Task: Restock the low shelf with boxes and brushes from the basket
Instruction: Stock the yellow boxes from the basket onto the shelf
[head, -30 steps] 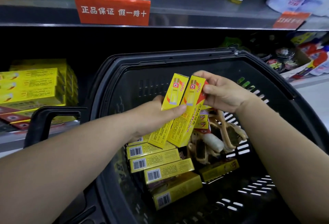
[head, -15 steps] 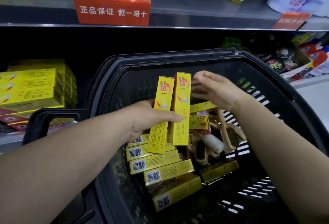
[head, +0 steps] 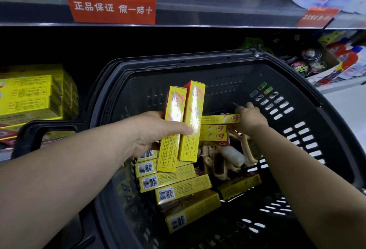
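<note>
My left hand grips two yellow boxes upright, side by side, over the black basket. Deeper in the basket, my right hand curls its fingers round the end of another yellow box lying flat on a small stack. Several more yellow boxes with barcodes lie along the basket's left side. Brushes with pale wooden handles sit in a heap in the middle, below my right hand.
The low shelf holds a stack of matching yellow boxes at the left, behind the basket's handle. Round tins and bottles stand on the shelf at the right. A red sign hangs on the upper shelf edge.
My right hand let go of the second box, which my left hand now holds beside the first. It then dropped into the basket and took hold of another box.
</note>
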Action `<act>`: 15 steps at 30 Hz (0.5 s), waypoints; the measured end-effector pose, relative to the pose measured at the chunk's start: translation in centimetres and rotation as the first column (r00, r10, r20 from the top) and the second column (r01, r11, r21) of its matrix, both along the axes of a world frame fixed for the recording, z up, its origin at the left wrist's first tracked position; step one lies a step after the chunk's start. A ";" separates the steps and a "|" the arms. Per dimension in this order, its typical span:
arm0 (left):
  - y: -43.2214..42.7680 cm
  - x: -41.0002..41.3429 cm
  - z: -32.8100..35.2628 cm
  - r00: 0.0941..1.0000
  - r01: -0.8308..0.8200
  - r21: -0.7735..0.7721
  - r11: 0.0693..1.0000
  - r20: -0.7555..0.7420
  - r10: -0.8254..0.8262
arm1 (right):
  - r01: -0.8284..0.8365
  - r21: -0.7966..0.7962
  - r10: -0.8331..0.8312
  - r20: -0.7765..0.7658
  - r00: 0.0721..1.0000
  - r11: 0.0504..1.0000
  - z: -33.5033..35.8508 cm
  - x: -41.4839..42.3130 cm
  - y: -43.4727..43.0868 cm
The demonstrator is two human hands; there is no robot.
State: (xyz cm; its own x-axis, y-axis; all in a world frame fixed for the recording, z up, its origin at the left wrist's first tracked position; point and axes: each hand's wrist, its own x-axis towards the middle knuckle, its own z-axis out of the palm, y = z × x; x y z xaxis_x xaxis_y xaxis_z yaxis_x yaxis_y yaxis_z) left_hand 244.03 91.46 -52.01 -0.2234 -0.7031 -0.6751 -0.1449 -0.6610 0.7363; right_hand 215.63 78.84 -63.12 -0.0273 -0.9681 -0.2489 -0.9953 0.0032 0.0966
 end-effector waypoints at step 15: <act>1.6 0.6 2.5 0.930 -0.209 0.028 0.978 -0.304 0.208 | -0.047 0.252 -0.256 0.943 -0.212 0.967 16.3 9.9 4.9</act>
State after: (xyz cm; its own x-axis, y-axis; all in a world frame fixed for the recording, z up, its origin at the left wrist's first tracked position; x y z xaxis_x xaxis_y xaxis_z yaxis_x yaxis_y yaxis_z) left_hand 244.64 93.07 -49.54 -0.2652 -0.7587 -0.5950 0.2263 -0.6488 0.7265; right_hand 225.55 83.77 -46.85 0.2939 -0.9312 -0.2157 0.1163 0.2588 -0.9589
